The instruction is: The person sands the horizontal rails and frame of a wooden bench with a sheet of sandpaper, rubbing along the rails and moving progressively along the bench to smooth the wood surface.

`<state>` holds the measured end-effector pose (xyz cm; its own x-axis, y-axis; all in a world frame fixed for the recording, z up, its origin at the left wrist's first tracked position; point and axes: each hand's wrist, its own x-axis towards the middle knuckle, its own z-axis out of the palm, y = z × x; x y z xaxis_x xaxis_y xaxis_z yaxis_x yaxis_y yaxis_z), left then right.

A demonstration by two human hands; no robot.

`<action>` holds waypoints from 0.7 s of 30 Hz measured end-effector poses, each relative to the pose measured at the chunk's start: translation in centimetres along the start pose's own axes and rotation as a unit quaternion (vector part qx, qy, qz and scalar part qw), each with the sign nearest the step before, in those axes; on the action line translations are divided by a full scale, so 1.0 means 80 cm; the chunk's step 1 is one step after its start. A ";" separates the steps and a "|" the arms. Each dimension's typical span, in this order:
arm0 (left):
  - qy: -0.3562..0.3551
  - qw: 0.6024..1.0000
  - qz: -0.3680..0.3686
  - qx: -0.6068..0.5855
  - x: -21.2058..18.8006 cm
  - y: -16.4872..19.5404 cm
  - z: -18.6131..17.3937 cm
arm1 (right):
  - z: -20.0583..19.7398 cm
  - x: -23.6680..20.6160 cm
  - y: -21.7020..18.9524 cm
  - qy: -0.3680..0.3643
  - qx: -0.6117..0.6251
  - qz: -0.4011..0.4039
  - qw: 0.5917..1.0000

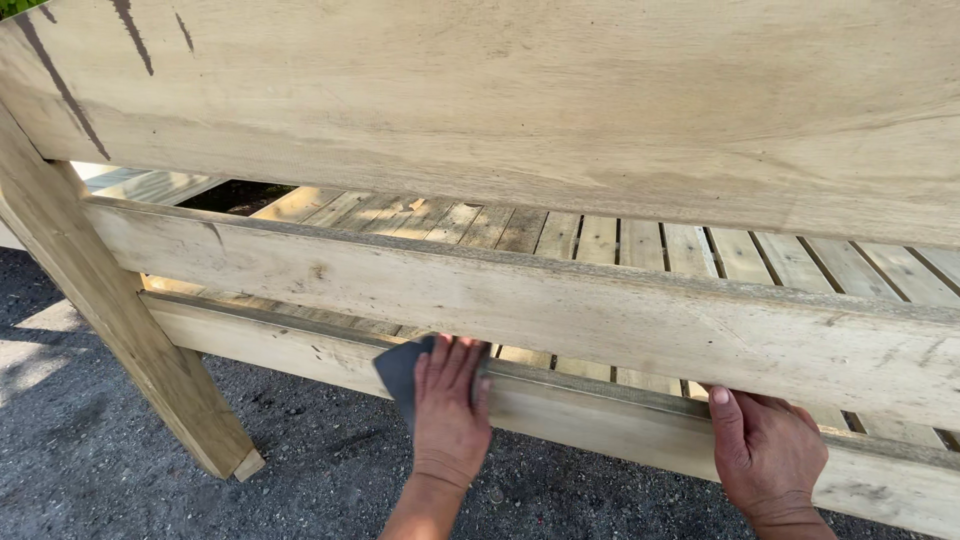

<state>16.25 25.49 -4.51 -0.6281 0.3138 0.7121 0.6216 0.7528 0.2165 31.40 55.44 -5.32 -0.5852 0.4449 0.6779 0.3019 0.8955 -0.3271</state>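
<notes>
My left hand (449, 405) lies flat, fingers together, pressing a dark grey sheet of sandpaper (399, 372) against the lowest pale, weathered wooden rail (590, 420) of a slatted wooden bench (560, 130) seen from behind; the sheet's corner shows just left of my fingers. My right hand (768, 448) rests further right on the same rail, fingers curled over its top edge, thumb up against the middle rail (560, 305), holding nothing loose. Bench stands on dark gravelled asphalt (90, 450).
</notes>
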 end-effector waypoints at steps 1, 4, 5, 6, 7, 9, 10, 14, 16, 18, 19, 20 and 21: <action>0.039 0.997 -0.065 -0.031 0.000 -0.028 -0.002 | 0.001 0.002 -0.005 -0.011 -0.009 -0.011 1.000; 0.138 0.970 -0.155 -0.124 -0.018 -0.029 0.030 | 0.003 0.003 -0.037 -0.058 -0.013 -0.011 0.998; 0.173 0.958 -0.165 -0.156 -0.023 -0.005 0.055 | 0.004 0.007 -0.052 -0.070 -0.010 -0.008 0.997; 0.166 0.955 -0.156 -0.190 -0.036 0.038 0.084 | 0.008 0.008 -0.072 -0.078 0.010 -0.029 0.996; 0.141 0.962 -0.115 -0.206 -0.057 0.083 0.108 | 0.015 0.003 -0.096 -0.089 0.031 -0.049 0.994; 0.096 0.963 -0.082 -0.238 -0.081 0.126 0.138 | 0.022 0.002 -0.133 -0.112 0.024 -0.051 0.992; 0.076 0.960 -0.092 -0.253 -0.085 0.134 0.146 | 0.023 0.004 -0.146 -0.126 -0.004 -0.034 0.991; 0.225 0.923 -0.202 -0.238 -0.037 0.040 0.120 | 0.015 0.009 -0.172 -0.155 -0.070 -0.055 0.984; 0.303 0.872 -0.265 -0.277 0.001 -0.023 0.095 | 0.009 0.013 -0.178 -0.199 -0.114 -0.035 0.973; 0.341 0.831 -0.294 -0.327 0.022 -0.042 0.085 | 0.007 0.017 -0.189 -0.223 -0.135 -0.027 0.965; 0.341 0.824 -0.306 -0.334 0.019 -0.032 0.084 | 0.009 0.018 -0.196 -0.230 -0.134 -0.031 0.963; 0.343 0.816 -0.317 -0.342 0.014 -0.014 0.088 | 0.010 0.019 -0.204 -0.236 -0.134 -0.035 0.962; 0.306 0.831 -0.324 -0.333 -0.001 0.013 0.096 | 0.014 0.020 -0.213 -0.224 -0.121 -0.054 0.966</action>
<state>13.35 30.73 -9.49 -0.7035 -0.5388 0.4634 0.4943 0.0976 0.8638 24.49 40.91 0.62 -0.8736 0.3579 0.3298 0.3555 0.9321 -0.0698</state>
